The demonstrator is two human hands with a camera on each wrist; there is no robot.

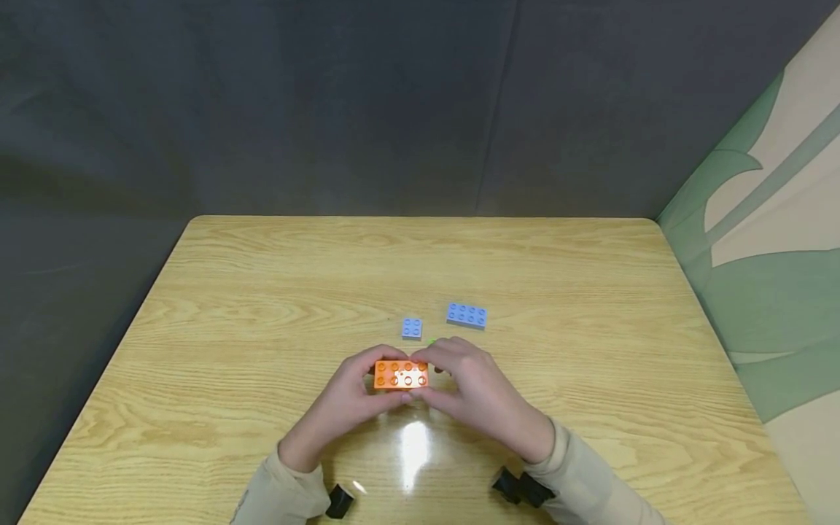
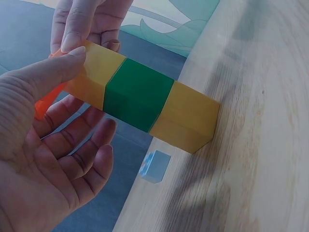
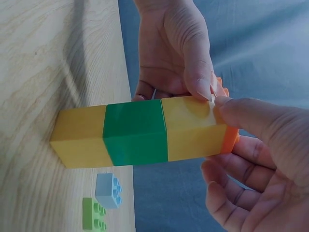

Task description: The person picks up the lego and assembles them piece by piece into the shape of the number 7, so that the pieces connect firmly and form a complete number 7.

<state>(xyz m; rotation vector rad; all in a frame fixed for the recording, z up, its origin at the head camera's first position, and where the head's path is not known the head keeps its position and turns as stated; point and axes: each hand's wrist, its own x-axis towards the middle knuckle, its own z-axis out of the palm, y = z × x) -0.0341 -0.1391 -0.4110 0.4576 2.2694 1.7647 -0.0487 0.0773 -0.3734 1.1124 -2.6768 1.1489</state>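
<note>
An orange two-by-four toy brick (image 1: 392, 374) lies flat, studs up, on top of a block tower. Below it come a yellow block (image 3: 195, 128), a green block (image 3: 135, 137) and another yellow block (image 3: 79, 140), whose base is at the tabletop. My left hand (image 1: 362, 380) holds the orange brick from its left, thumb on the near side, fingers behind. From the right my right hand (image 1: 464, 378) pinches the brick's other end, its thumb tip beside the left thumb. Both thumbs also overlap the upper yellow block's top edge in the wrist views.
Beyond the hands lie a small blue brick (image 1: 412, 329) and a longer blue brick (image 1: 467, 316). A light green brick (image 3: 90, 214) is mostly hidden behind my right hand in the head view. A dark curtain (image 1: 367, 109) hangs past the wooden table's (image 1: 262, 277) far edge.
</note>
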